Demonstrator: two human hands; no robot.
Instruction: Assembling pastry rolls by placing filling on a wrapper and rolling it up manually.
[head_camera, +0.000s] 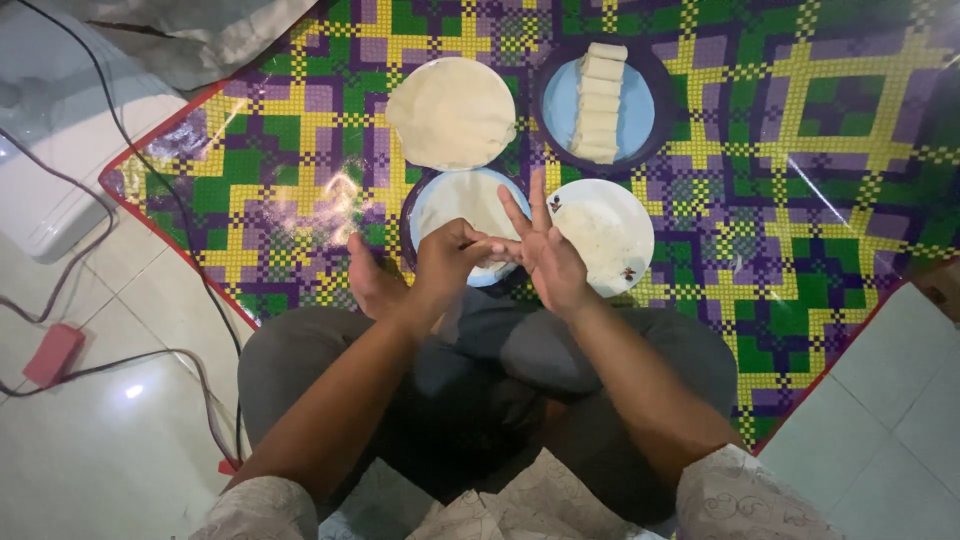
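Head view. The left hand (447, 258) is curled narrow, its fingertips pinching a finger of the right hand (547, 255), which is spread wide with fingers fanned; neither grips an object. Directly beneath them, a thin, pale round wrapper (462, 200) lies flat on a blue-rimmed plate (413, 215). Beside it sits a glossy white plate (604, 230), dusted matte. Farther off rest a floppy stack of round sheets (452, 112) and a dark-rimmed plate of smooth cylindrical rolls (599, 102). All rest on a shiny checked plastic mat (800, 150) over tiled floor (110, 440).
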